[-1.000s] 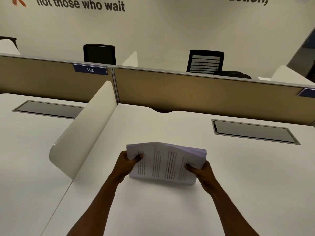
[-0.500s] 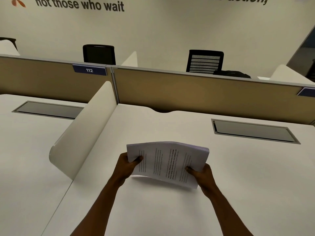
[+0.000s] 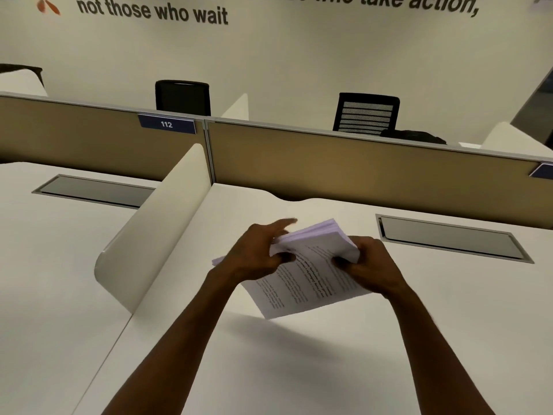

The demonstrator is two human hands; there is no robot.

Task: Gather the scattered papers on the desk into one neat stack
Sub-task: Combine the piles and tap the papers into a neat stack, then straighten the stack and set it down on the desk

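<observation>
A thick stack of printed white papers (image 3: 302, 283) hangs tilted in the air above the white desk (image 3: 299, 369), its near corner pointing down and casting a shadow. My left hand (image 3: 257, 253) grips the stack's left edge, thumb on the top sheet and index finger stretched out along the far edge. My right hand (image 3: 368, 265) holds the right side, thumb pressed on the printed top page. The stack's far edge shows the sheet ends fanned slightly.
A curved white side divider (image 3: 155, 235) rises left of the hands. A tan partition (image 3: 359, 172) with a "112" tag runs along the back. Grey cable hatches (image 3: 452, 238) sit in the desk at right and on the neighbouring desk at left. Two black chairs stand beyond.
The stack has been lifted higher and turned clockwise, its near corner now dipping toward the desk. Both hands rose with it, and my left index finger has stretched out.
</observation>
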